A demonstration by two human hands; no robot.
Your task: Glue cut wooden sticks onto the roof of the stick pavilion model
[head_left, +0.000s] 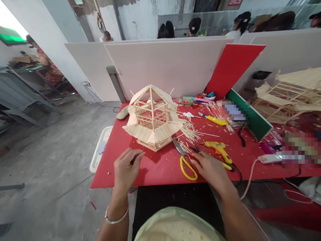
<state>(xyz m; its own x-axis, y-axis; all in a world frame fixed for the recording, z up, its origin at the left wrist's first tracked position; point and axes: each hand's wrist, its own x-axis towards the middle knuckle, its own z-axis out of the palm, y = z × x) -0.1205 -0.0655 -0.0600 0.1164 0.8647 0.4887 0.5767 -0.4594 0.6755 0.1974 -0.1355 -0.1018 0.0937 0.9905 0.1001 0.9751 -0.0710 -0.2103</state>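
Note:
A wooden stick model [152, 117], built like a many-sided pavilion with slatted roofs, stands on the red tabletop [163, 170]. In front of its left side is my left hand [127, 167], thumb and fingers pinched together; whatever they hold, if anything, is too small to name. To the right, my right hand [209, 167] closes over red-handled pliers [192, 160], whose dark jaws point toward the model. Its fingers partly hide the tool. Yellow-handled scissors [188, 168] lie just left of that hand, blades toward the model. Loose thin sticks [192, 133] are scattered right of the model.
Beyond my right hand lie a yellow glue gun [219, 149] and a yellow cutter knife [214, 119]. A green board [248, 113] stands at the right, with another stick model [288, 97] behind it. White panels [165, 67] back the table; people sit beyond them.

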